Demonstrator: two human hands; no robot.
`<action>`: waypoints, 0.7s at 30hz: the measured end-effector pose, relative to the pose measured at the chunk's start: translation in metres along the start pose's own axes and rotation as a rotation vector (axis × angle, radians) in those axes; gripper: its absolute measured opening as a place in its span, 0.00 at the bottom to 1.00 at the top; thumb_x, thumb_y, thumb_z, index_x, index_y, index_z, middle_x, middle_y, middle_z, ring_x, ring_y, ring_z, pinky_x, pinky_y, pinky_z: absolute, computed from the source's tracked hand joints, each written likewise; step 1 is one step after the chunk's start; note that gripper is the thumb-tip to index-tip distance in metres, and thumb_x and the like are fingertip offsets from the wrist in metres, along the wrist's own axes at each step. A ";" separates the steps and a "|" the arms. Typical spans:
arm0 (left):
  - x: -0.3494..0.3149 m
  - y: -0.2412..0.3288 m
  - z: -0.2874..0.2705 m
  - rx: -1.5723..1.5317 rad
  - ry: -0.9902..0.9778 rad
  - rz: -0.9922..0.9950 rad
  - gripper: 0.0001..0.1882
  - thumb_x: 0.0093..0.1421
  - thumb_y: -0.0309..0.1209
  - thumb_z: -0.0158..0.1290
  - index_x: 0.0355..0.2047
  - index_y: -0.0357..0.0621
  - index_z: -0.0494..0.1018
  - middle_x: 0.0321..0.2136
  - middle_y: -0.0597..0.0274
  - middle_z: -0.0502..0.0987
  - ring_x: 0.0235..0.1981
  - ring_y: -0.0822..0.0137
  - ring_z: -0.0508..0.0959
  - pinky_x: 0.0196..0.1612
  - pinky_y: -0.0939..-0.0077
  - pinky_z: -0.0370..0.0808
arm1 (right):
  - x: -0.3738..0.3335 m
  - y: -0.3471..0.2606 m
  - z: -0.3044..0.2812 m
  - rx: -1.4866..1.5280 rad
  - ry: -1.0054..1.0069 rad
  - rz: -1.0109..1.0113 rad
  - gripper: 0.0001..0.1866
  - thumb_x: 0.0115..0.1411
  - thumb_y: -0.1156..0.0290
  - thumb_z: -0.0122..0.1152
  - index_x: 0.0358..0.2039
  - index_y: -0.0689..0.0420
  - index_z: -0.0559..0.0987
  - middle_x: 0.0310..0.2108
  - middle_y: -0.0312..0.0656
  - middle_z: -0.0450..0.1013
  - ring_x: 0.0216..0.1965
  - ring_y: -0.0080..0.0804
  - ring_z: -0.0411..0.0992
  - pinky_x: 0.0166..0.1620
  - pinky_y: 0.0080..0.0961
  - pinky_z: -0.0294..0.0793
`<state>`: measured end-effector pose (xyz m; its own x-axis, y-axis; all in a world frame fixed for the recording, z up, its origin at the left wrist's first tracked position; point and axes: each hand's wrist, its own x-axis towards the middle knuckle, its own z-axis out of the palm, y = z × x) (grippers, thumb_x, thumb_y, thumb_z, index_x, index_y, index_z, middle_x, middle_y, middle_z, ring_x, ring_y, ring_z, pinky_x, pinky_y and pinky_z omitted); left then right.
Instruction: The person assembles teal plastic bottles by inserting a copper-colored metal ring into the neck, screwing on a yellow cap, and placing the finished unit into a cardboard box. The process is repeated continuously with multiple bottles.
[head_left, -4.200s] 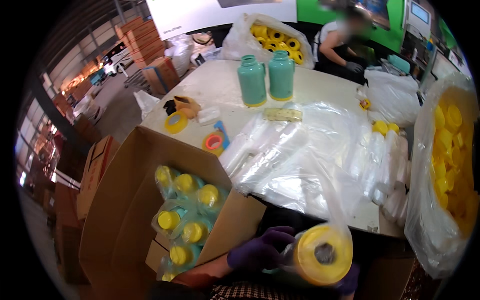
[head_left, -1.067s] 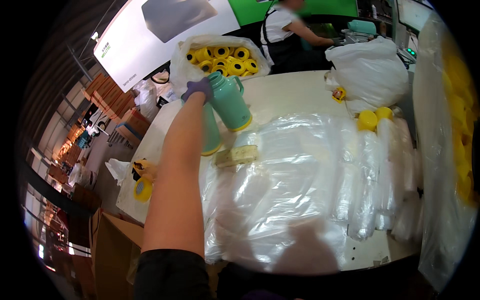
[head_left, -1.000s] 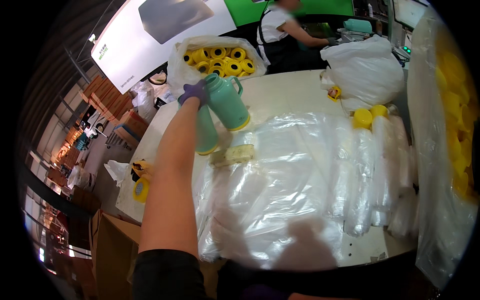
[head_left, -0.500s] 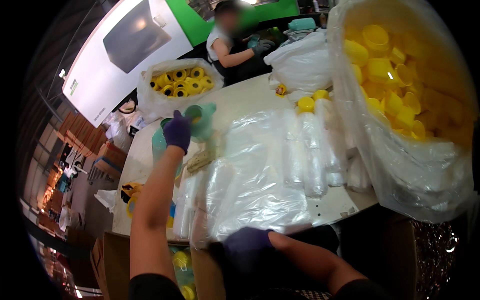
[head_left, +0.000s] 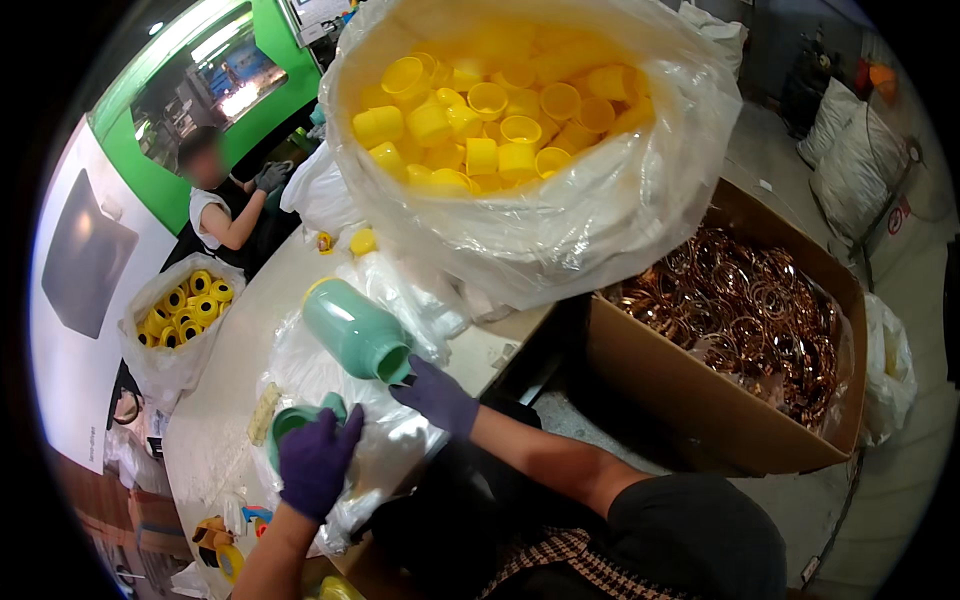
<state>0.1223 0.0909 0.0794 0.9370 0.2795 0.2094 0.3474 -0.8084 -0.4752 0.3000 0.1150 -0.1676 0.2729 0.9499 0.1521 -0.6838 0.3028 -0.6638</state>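
Note:
A teal plastic bottle (head_left: 352,325) is tilted above the clear plastic bags, its open mouth toward me and a yellow rim at its far end. My right hand (head_left: 437,394), in a purple-grey glove, has its fingertips at the rim of the mouth, apparently gripping it. My left hand (head_left: 318,462), in a dark purple glove, is closed on a second teal plastic piece (head_left: 290,422), hollow and with a projecting part. The hand hides much of that piece. Flat clear bags (head_left: 395,445) lie beneath both.
A large clear sack of yellow cups (head_left: 520,130) stands at the table's far side. To the right, a cardboard box (head_left: 700,400) holds copper-coloured rings. A bag of yellow-and-black parts (head_left: 165,370) stands far left, near a co-worker (head_left: 225,205). Yellow tape (head_left: 228,562) lies at the near left.
My view has swung to the right. My left hand has come back nearer to me with a teal piece. My right hand has risen from near my body to the bottle's mouth.

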 end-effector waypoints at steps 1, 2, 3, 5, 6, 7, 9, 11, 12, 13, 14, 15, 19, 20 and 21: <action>-0.005 -0.002 -0.018 -0.050 0.113 -0.011 0.22 0.54 0.26 0.53 0.51 0.56 0.75 0.30 0.59 0.73 0.21 0.61 0.74 0.24 0.65 0.69 | -0.017 -0.008 -0.015 -0.116 -0.049 -0.017 0.21 0.65 0.72 0.56 0.58 0.58 0.69 0.49 0.47 0.71 0.50 0.43 0.72 0.56 0.39 0.70; -0.007 0.000 -0.038 -0.113 0.140 -0.075 0.23 0.53 0.23 0.54 0.50 0.55 0.77 0.29 0.59 0.72 0.22 0.61 0.74 0.24 0.66 0.70 | -0.035 -0.019 -0.035 -0.237 -0.094 -0.034 0.22 0.66 0.70 0.55 0.60 0.56 0.69 0.54 0.46 0.69 0.52 0.42 0.71 0.58 0.40 0.68; -0.019 0.002 -0.057 -0.170 0.147 -0.158 0.23 0.51 0.21 0.55 0.48 0.54 0.78 0.28 0.58 0.72 0.22 0.61 0.74 0.23 0.67 0.70 | -0.054 -0.039 -0.021 -0.022 0.030 0.188 0.25 0.67 0.69 0.55 0.64 0.54 0.64 0.58 0.46 0.66 0.57 0.42 0.67 0.61 0.40 0.66; -0.038 0.013 -0.087 -0.258 0.221 -0.329 0.28 0.47 0.15 0.54 0.49 0.51 0.78 0.28 0.57 0.71 0.24 0.59 0.76 0.24 0.69 0.72 | -0.091 -0.076 0.006 -0.015 0.068 0.262 0.33 0.67 0.65 0.56 0.69 0.53 0.55 0.62 0.48 0.62 0.61 0.42 0.64 0.63 0.39 0.65; -0.039 0.020 -0.101 -0.334 0.207 -0.409 0.27 0.48 0.14 0.51 0.49 0.48 0.78 0.29 0.55 0.71 0.26 0.58 0.76 0.28 0.68 0.73 | -0.115 -0.076 0.010 -0.240 -0.061 0.154 0.37 0.66 0.63 0.58 0.70 0.54 0.51 0.64 0.49 0.60 0.61 0.42 0.64 0.61 0.38 0.67; -0.037 0.029 -0.109 -0.411 0.192 -0.487 0.26 0.50 0.13 0.47 0.50 0.44 0.77 0.30 0.53 0.70 0.29 0.56 0.77 0.31 0.68 0.73 | -0.132 -0.078 0.012 -0.463 -0.190 0.043 0.42 0.65 0.62 0.60 0.71 0.55 0.48 0.65 0.51 0.58 0.60 0.42 0.65 0.60 0.38 0.69; -0.034 0.043 -0.108 -0.529 0.139 -0.547 0.27 0.50 0.15 0.49 0.51 0.49 0.77 0.31 0.54 0.71 0.27 0.56 0.77 0.30 0.65 0.73 | -0.157 -0.103 0.039 -0.718 -0.258 -0.174 0.40 0.64 0.62 0.61 0.70 0.56 0.52 0.64 0.51 0.59 0.61 0.44 0.64 0.61 0.39 0.67; -0.027 0.063 -0.090 -0.688 0.001 -0.623 0.25 0.53 0.18 0.48 0.51 0.51 0.76 0.34 0.54 0.73 0.29 0.53 0.78 0.32 0.62 0.74 | -0.178 -0.129 0.055 -0.995 -0.257 -0.322 0.37 0.62 0.62 0.63 0.67 0.57 0.58 0.63 0.52 0.60 0.61 0.47 0.64 0.62 0.40 0.65; -0.027 0.077 -0.066 -0.666 -0.004 -0.569 0.23 0.55 0.20 0.49 0.51 0.53 0.76 0.36 0.53 0.73 0.30 0.50 0.78 0.33 0.59 0.75 | -0.182 -0.144 0.059 -1.139 -0.234 -0.370 0.35 0.61 0.63 0.63 0.65 0.57 0.62 0.62 0.52 0.61 0.61 0.48 0.64 0.62 0.41 0.64; -0.024 0.089 -0.049 -0.627 -0.079 -0.514 0.21 0.57 0.22 0.49 0.50 0.55 0.75 0.38 0.53 0.74 0.32 0.47 0.79 0.34 0.57 0.76 | -0.184 -0.156 0.057 -1.284 -0.206 -0.420 0.32 0.61 0.63 0.64 0.63 0.58 0.66 0.62 0.53 0.62 0.60 0.49 0.65 0.62 0.42 0.64; -0.017 0.100 -0.034 -0.625 -0.083 -0.570 0.21 0.57 0.23 0.50 0.50 0.58 0.75 0.38 0.53 0.74 0.32 0.47 0.79 0.34 0.56 0.76 | -0.188 -0.169 0.047 -1.267 -0.213 -0.470 0.25 0.59 0.64 0.65 0.56 0.58 0.74 0.57 0.52 0.68 0.59 0.51 0.66 0.61 0.42 0.65; -0.010 0.105 -0.020 -0.646 -0.076 -0.599 0.20 0.58 0.24 0.49 0.50 0.58 0.74 0.39 0.53 0.74 0.32 0.47 0.79 0.34 0.56 0.76 | -0.192 -0.188 0.033 -1.310 -0.299 -0.426 0.23 0.61 0.64 0.63 0.56 0.54 0.74 0.58 0.49 0.68 0.59 0.47 0.66 0.61 0.39 0.65; -0.018 0.107 0.055 -0.593 -0.356 -0.637 0.17 0.60 0.29 0.48 0.50 0.57 0.73 0.39 0.50 0.74 0.34 0.46 0.80 0.35 0.52 0.77 | -0.205 -0.303 0.002 -1.651 -0.118 -0.448 0.12 0.55 0.70 0.68 0.40 0.56 0.83 0.39 0.43 0.79 0.41 0.41 0.77 0.43 0.35 0.78; -0.023 0.106 0.070 -0.545 -0.381 -0.683 0.14 0.62 0.34 0.48 0.49 0.55 0.72 0.38 0.50 0.75 0.34 0.46 0.80 0.35 0.52 0.77 | -0.208 -0.338 0.003 -1.719 -0.046 -0.473 0.13 0.54 0.71 0.68 0.41 0.55 0.83 0.39 0.43 0.79 0.41 0.41 0.77 0.43 0.34 0.77; -0.023 0.103 0.071 -0.566 -0.333 -0.718 0.15 0.61 0.35 0.50 0.49 0.54 0.73 0.38 0.51 0.76 0.34 0.47 0.80 0.36 0.53 0.76 | -0.200 -0.372 0.007 -1.769 -0.094 -0.449 0.12 0.54 0.72 0.68 0.40 0.55 0.83 0.39 0.43 0.78 0.42 0.40 0.77 0.44 0.32 0.77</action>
<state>0.1389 0.0375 -0.0354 0.5017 0.8650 -0.0044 0.8528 -0.4937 0.1704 0.4951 -0.1869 0.0541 0.1358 0.8488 0.5111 0.8758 0.1383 -0.4624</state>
